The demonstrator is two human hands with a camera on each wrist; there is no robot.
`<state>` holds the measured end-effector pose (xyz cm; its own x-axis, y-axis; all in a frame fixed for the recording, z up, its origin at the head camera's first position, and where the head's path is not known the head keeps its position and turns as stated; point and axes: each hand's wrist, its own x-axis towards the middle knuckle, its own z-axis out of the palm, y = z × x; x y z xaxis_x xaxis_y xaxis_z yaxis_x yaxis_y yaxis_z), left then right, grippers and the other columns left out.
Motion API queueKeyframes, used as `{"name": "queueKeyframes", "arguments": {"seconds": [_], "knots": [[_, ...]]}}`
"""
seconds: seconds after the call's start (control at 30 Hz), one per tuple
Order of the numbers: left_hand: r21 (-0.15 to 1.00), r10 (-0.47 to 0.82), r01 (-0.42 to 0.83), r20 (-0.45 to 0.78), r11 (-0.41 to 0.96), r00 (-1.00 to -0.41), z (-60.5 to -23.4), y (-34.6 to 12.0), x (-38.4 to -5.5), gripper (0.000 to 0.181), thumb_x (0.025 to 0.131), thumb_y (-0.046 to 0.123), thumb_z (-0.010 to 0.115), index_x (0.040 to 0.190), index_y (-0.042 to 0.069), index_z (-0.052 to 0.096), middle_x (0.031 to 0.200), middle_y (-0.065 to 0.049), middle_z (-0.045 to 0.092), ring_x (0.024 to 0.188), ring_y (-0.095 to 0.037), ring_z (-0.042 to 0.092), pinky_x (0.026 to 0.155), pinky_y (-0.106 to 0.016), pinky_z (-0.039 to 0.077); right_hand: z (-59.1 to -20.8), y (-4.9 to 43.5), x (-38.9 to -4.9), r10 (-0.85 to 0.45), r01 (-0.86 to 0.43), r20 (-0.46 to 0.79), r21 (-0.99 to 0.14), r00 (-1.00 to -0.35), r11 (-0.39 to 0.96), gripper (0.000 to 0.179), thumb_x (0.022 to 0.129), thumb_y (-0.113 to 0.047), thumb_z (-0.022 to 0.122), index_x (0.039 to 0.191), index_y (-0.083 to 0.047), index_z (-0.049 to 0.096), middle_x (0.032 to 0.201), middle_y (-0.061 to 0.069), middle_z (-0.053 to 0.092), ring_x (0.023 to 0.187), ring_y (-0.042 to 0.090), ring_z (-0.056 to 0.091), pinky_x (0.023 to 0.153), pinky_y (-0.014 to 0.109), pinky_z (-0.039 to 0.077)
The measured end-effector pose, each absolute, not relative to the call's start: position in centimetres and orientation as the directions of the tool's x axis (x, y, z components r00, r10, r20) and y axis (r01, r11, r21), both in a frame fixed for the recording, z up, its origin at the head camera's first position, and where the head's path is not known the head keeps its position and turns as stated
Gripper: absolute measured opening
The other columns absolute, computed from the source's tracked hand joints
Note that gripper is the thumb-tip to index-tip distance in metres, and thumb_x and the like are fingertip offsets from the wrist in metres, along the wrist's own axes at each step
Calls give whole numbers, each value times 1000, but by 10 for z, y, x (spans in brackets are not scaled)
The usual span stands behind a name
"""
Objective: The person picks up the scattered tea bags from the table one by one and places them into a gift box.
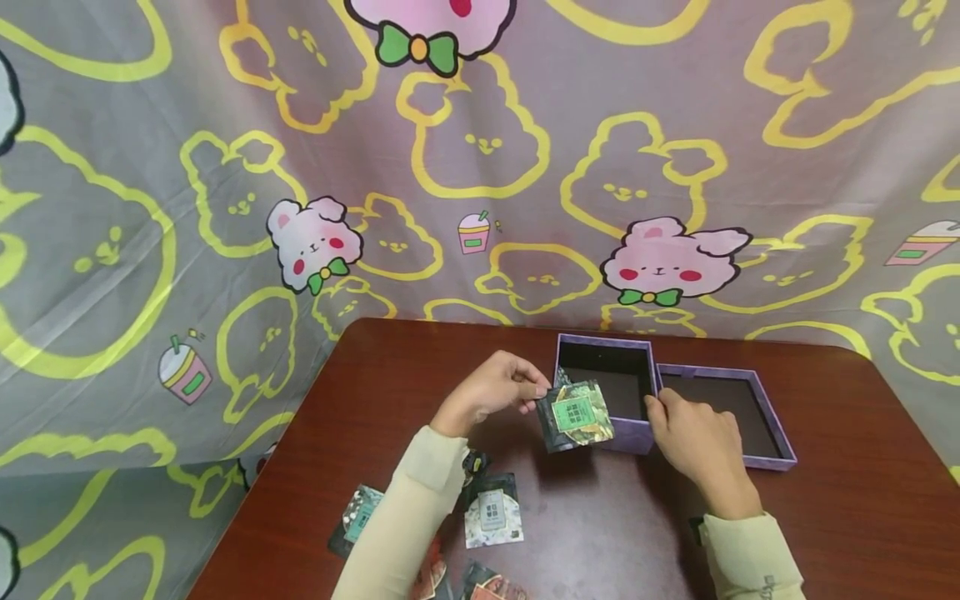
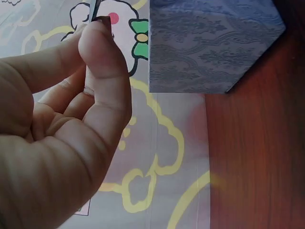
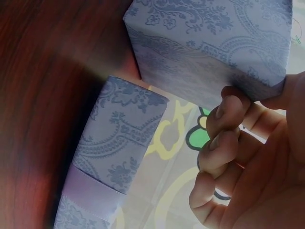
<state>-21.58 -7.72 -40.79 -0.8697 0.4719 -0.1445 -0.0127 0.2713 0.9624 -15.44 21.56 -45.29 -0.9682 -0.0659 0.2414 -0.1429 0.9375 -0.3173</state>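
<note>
My left hand pinches a flat packet by its left edge, between thumb and fingertips. The packet is dark with a green label and a leafy picture, and it is held before the near left side of an open purple box. In the left wrist view only a thin edge of the packet shows above the thumb. With thumb and index finger my right hand grips the box's near right corner; its other fingers curl beside the patterned wall. Something dark and patterned stands inside the box at the left.
Right of the box lies its shallow lid, inside up, with a ribbon band round its side. Several packets lie near the left forearm, among them a white-labelled packet and a teal-labelled packet. A patterned cloth hangs behind the table.
</note>
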Motion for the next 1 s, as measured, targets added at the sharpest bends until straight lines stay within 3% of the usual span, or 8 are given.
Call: {"name": "queueKeyframes", "arguments": {"seconds": [0.23,0.7,0.87,1.0], "knots": [[951,470,-11,-163,309,-868,-402,-70,-231,6,92,-4,69,92,-3,75,76,-10,68,60,-19,61,64,-39,56,-455,215,-157,-67,-132,210,-313,-975,940,36,106,-34,46,99,-3,64,87,28,68,76,52,63,55,59,40],[938,499,28,-158,345,-852,-396,-67,-253,6,94,-1,68,94,-2,75,80,-8,67,66,-24,60,63,-34,54,-454,216,-156,-59,-127,214,-317,-975,940,36,106,-34,45,92,-5,63,82,25,68,73,51,63,55,59,40],[930,493,44,-154,366,-856,-391,-62,-262,8,96,2,68,98,-2,74,83,-8,67,75,-34,62,65,-33,53,-455,217,-156,-56,-124,211,-325,-976,937,38,106,-34,44,93,-5,63,84,26,68,76,52,63,57,60,39],[925,501,34,-173,378,-848,-388,-55,-269,11,96,2,67,102,-5,74,83,-8,67,71,-27,62,62,-28,53,-456,216,-155,-55,-122,207,-328,-977,937,38,107,-35,43,93,-6,63,86,26,68,76,52,63,57,61,39]]}}
